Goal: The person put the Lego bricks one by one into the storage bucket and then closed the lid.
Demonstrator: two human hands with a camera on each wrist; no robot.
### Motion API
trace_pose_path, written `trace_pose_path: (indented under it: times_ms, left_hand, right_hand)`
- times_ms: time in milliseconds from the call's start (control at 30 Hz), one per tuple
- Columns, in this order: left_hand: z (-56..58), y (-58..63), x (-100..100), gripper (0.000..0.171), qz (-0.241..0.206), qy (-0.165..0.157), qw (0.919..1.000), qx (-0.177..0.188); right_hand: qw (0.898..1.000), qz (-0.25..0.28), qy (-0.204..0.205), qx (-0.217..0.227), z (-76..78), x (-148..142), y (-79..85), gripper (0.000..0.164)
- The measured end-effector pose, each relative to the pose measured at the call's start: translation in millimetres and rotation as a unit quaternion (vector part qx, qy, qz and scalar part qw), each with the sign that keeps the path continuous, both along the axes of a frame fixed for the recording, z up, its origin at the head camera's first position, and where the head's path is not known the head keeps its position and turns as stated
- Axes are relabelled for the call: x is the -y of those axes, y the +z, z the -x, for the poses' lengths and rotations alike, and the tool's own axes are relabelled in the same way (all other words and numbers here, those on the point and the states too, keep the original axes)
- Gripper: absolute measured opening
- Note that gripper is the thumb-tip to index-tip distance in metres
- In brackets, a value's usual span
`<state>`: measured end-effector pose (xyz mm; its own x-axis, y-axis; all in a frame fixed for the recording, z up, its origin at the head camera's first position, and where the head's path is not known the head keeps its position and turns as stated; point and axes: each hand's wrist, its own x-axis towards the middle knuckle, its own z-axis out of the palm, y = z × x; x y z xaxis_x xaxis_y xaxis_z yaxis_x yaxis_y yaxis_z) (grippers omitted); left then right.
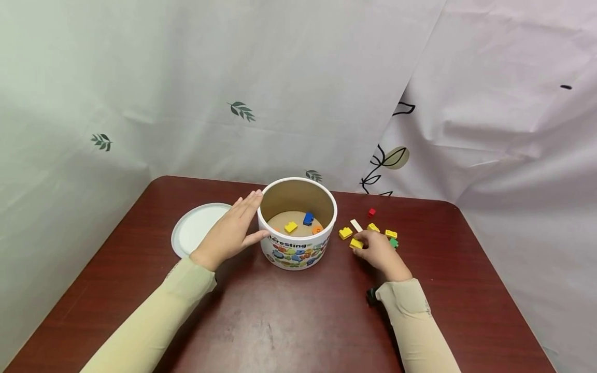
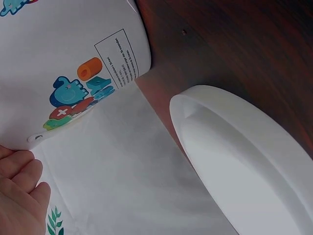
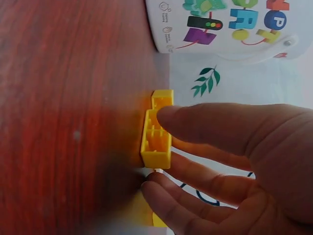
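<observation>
Right grip (image 1: 380,254) pinching yellow brick (image 1: 356,243), left grip (image 1: 231,229) straight-fingered against printed bucket (image 1: 295,255), loose bricks (image 1: 345,233) on surface (image 1: 280,316), white lid (image 1: 197,228) left of bucket.

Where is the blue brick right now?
In the head view, the blue brick lies inside the white tub, right of a yellow brick and near an orange piece.

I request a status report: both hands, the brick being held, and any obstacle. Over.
Left hand at rim of bucket. Right hand pinching yellow brick, right of bucket. Neighbouring brick close by, on bucket side. Bucket mouth uncovered.
</observation>
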<state>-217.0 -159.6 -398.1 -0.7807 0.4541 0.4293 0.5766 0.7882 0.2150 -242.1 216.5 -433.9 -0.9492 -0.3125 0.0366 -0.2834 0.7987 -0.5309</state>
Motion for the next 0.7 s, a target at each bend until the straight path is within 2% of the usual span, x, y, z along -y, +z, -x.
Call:
trace_pose_path:
  times_ms: [300, 700]
  left_hand:
    - [1.3, -0.5, 0.3, 0.087, 0.002, 0.003, 1.0, 0.007]
    - [1.2, -0.7, 0.0, 0.087, 0.0, 0.003, 1.0, 0.009]
  right_hand:
    - [1.0, 0.015, -0.013, 0.015, 3.1, -0.5, -3.1, 0.02]
    - [0.999, 0.022, -0.019, 0.02, 3.7, -0.8, -4.4, 0.023]
